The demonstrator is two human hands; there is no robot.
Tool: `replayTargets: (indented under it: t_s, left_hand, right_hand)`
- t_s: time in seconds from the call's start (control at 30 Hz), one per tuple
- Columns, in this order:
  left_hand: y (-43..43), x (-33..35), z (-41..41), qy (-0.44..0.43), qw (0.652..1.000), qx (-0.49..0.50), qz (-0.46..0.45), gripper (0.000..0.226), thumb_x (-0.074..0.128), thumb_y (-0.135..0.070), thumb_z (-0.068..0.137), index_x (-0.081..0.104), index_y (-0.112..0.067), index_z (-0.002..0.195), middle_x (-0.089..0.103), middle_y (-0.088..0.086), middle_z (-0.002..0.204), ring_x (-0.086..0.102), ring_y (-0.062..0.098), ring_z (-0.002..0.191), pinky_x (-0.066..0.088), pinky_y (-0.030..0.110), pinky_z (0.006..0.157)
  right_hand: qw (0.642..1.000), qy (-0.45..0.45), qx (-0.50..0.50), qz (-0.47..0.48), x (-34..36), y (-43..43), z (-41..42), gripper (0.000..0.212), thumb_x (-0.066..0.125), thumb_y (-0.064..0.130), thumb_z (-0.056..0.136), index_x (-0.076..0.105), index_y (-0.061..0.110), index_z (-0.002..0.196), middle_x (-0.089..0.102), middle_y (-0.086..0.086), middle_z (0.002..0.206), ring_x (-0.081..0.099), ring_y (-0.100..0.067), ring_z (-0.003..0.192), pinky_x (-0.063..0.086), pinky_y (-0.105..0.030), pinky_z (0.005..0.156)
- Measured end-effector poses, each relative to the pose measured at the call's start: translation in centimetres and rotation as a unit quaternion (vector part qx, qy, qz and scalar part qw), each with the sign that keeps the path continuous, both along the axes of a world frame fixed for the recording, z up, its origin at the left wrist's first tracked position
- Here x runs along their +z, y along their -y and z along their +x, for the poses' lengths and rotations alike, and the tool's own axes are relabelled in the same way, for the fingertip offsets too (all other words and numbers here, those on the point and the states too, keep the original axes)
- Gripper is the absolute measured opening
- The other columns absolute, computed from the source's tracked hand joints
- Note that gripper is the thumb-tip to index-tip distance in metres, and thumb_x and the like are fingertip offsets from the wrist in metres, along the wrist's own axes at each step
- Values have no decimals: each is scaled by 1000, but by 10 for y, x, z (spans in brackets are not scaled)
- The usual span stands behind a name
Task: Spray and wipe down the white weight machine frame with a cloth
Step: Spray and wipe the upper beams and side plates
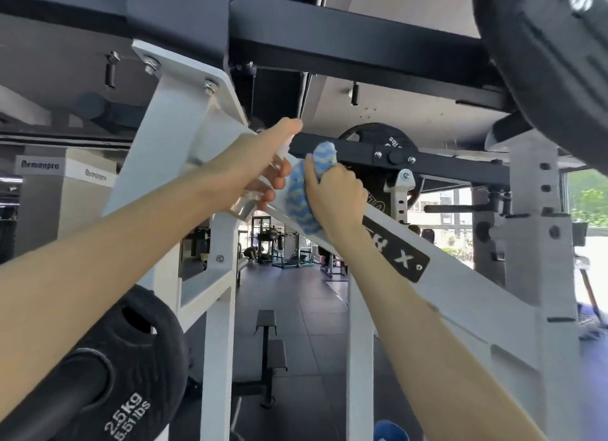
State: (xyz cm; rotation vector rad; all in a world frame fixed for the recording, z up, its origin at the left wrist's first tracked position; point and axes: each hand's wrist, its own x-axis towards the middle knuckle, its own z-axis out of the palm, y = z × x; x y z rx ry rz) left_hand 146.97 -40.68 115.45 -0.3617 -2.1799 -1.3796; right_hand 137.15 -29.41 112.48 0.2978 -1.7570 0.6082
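Where the slanted beam of the white frame (460,296) crosses overhead: right hand (339,194) grips the blue cloth (299,197), pressed on the beam. Left hand (263,164), just beside it, curls round a clear spray bottle (245,205). Risk: crowded hands may collide, dislodging the bottle or putting spray on fingers instead of metal.

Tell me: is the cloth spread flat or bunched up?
Bunched up: the blue-and-white cloth is wadded under the right hand against the slanted white frame beam, one end poking up.
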Motion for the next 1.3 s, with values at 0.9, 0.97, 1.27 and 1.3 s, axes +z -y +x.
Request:
replayTargets:
  t_s: [0.9,0.97,1.27,1.3]
  left_hand:
    - [-76,-97,-8,139,970,-143,-138,59,49,-65,91,56,-12,66,54,3,53,46,13,37,45,21,45]
    - [-78,-96,-8,141,970,-142,-140,60,50,-66,90,57,-12,65,54,3,52,47,14,37,45,21,45]
    - [-74,-98,-11,143,971,-118,-152,60,50,-66,90,55,-13,64,53,1,50,45,13,35,44,19,43]
    - [-73,-97,-11,141,972,-113,-149,59,51,-66,89,55,-12,65,53,1,50,45,13,35,44,19,43]
  right_hand:
    - [971,36,-44,-232,-160,-225,-36,59,30,52,83,57,0,84,57,-23,88,54,-39,87,41,-41,76]
    - [960,74,-75,-261,-141,-210,-36,61,30,49,86,59,-5,86,60,-27,91,56,-40,88,43,-41,77]
    - [983,12,-33,-179,-178,-216,-33,43,39,35,93,53,-1,111,53,-17,105,49,-35,104,38,-41,93]
    - [981,19,-35,-189,-184,-223,-34,46,36,38,93,53,0,112,52,-15,107,48,-34,106,39,-43,95]
